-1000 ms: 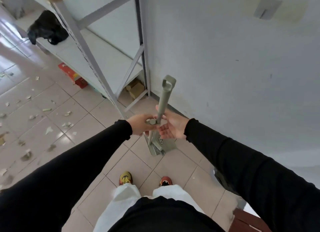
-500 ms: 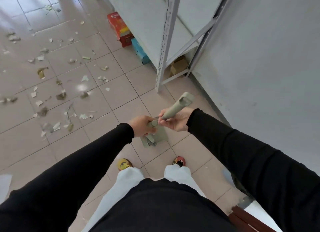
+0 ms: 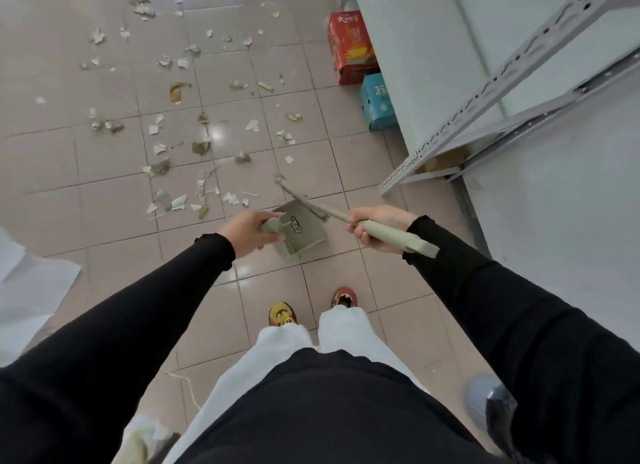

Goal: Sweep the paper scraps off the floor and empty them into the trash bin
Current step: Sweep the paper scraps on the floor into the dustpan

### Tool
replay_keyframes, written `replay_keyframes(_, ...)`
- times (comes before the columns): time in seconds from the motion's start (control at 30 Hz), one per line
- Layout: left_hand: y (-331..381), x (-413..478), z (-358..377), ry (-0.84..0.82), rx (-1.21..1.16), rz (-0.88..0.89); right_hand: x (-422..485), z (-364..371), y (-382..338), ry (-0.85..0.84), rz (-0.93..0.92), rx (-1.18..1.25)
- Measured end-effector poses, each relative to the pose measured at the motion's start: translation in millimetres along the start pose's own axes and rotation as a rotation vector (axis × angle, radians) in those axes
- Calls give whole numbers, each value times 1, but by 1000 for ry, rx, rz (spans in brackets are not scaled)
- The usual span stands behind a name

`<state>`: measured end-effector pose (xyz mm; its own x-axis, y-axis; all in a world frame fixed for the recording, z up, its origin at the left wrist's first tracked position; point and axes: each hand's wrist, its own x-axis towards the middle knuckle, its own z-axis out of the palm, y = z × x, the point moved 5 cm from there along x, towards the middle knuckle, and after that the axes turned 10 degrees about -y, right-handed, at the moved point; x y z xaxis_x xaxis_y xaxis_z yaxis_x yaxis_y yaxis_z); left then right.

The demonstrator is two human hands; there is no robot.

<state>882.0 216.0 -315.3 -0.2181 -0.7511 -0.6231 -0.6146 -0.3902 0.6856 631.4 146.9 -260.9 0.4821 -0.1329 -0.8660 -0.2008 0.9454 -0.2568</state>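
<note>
Several paper scraps (image 3: 180,152) lie scattered over the tiled floor ahead of me and to the left. My left hand (image 3: 247,229) grips the handle of a green dustpan (image 3: 304,235), which hangs just above the tiles in front of my feet. My right hand (image 3: 375,228) grips the green broom handle (image 3: 398,238). The broom's thin shaft (image 3: 304,200) slants away to the upper left over the pan. The broom head is blurred and hard to make out. No trash bin shows clearly.
A grey metal shelf rack (image 3: 450,117) stands on the right against a white wall. A red box (image 3: 349,46) and a blue box (image 3: 377,103) sit beside its base. White sheeting (image 3: 27,290) lies at the left edge. A grey rounded object (image 3: 485,401) sits at lower right.
The broom and dustpan were held together upright; now they are apart, pan in my left hand, broom in my right. My view has turned left toward the scraps.
</note>
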Motion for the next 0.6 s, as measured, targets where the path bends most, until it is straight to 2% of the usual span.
replay_keyframes(0.1,-20,-6,-8,21,-219,-121,24,7,-15,-6,-71,-77)
replay_keyframes(0.2,-46,-16,-22,7,-385,-235,45,-2,-23,25,10,-59)
replay_keyframes(0.27,-61,-24,-37,93,-402,-253,59,-11,-29,139,111,-226)
replay_keyframes(0.37,-85,-38,-48,221,-535,-325,85,-17,-45,232,113,-471)
replay_keyframes(0.5,-112,-57,-58,354,-637,-429,107,-13,-51,204,62,-509)
replay_keyframes(0.6,-124,-69,-73,435,-635,-492,117,-3,-53,161,79,-716)
